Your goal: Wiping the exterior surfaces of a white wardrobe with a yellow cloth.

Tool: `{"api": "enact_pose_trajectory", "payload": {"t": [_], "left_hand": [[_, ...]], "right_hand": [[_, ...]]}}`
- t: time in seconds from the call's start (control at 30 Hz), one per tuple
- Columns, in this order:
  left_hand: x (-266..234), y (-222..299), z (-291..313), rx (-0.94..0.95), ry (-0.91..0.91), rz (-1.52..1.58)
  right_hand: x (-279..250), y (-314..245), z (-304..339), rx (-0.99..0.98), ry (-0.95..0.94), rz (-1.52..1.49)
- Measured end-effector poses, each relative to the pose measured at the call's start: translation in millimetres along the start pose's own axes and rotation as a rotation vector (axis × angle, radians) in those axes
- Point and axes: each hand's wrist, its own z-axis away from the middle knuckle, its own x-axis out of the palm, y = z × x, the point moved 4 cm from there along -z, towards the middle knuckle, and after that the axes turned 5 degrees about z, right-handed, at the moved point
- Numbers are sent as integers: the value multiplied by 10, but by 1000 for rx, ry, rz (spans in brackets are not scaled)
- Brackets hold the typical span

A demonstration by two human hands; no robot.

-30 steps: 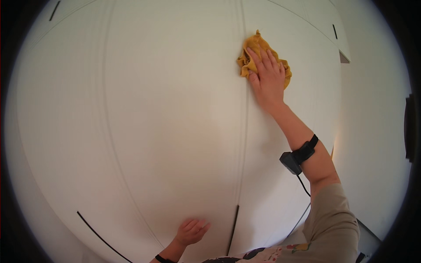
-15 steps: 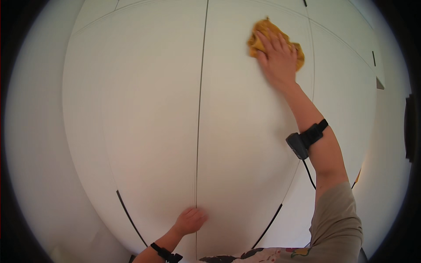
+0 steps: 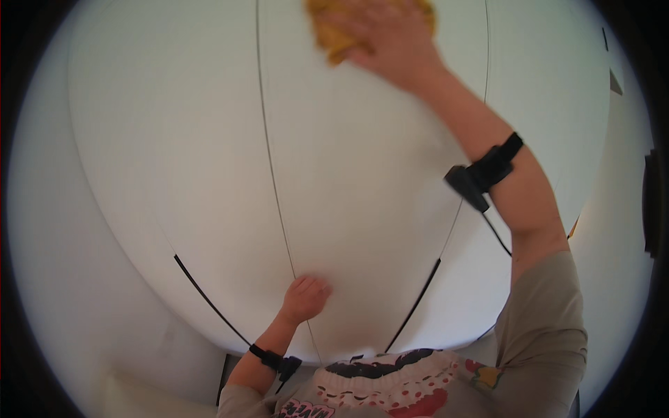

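High up on a white cabinet door (image 3: 369, 188), a mustard-yellow cloth (image 3: 325, 29) lies bunched under my right hand (image 3: 398, 43). The fingers grip and press it against the panel, blurred by motion, and the cloth's top runs out of view. Lower down, my left hand (image 3: 306, 298) rests at the door, beside the thin vertical seam between two panels. Its fingers are curled in with nothing visible in them.
Long black handle strips run along the lower panel edges, one on the left (image 3: 209, 301) and one on the right (image 3: 414, 304). A black strapped device (image 3: 481, 174) with a cable sits on my right forearm; another (image 3: 273, 361) is on my left wrist. A pale wall (image 3: 42, 230) stands at left.
My right hand has swept the cloth leftward across the door, and it now sits near the top of the picture. The view has tilted downward. My left hand stays low by the seam, still curled.
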Motion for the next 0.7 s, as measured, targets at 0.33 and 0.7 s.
{"api": "enact_pose_trajectory", "payload": {"t": [0.33, 0.7], "left_hand": [[-19, -708, 573, -180, 64, 7], [-128, -1087, 1005, -261, 4, -33]], "right_hand": [[144, 344, 663, 521, -114, 371], [609, -2120, 794, 44, -184, -29]]}}
